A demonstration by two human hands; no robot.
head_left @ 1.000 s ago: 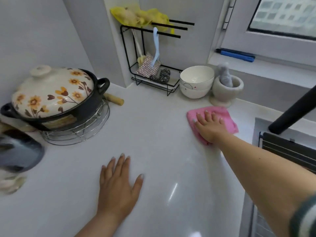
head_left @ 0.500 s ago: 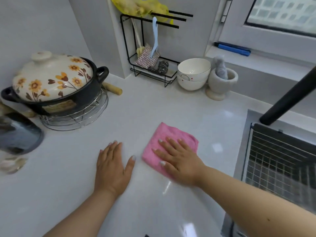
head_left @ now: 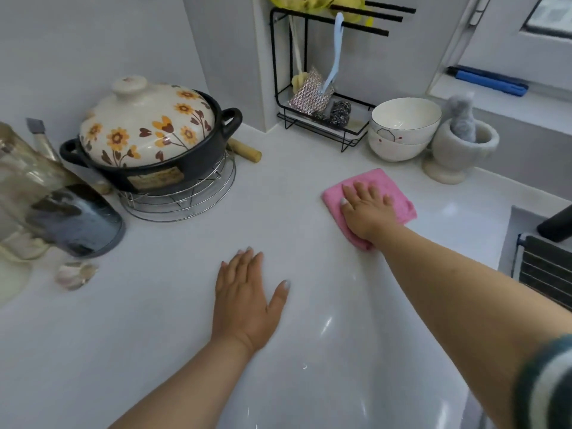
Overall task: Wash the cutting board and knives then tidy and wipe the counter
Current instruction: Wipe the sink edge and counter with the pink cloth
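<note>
Pink cloth [head_left: 388, 193] is folded into a rough square, right of center on the white counter [head_left: 154, 305]. Right hand [head_left: 366, 209] presses it flat, fingers straight. Left hand [head_left: 247, 301] rests open, palm down, lower center.

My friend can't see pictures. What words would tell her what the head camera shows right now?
A person's right hand presses a pink cloth flat on a white counter, while the left hand rests flat beside it. A flowered pot sits on a wire rack at left; stacked white bowls stand behind the cloth.
</note>
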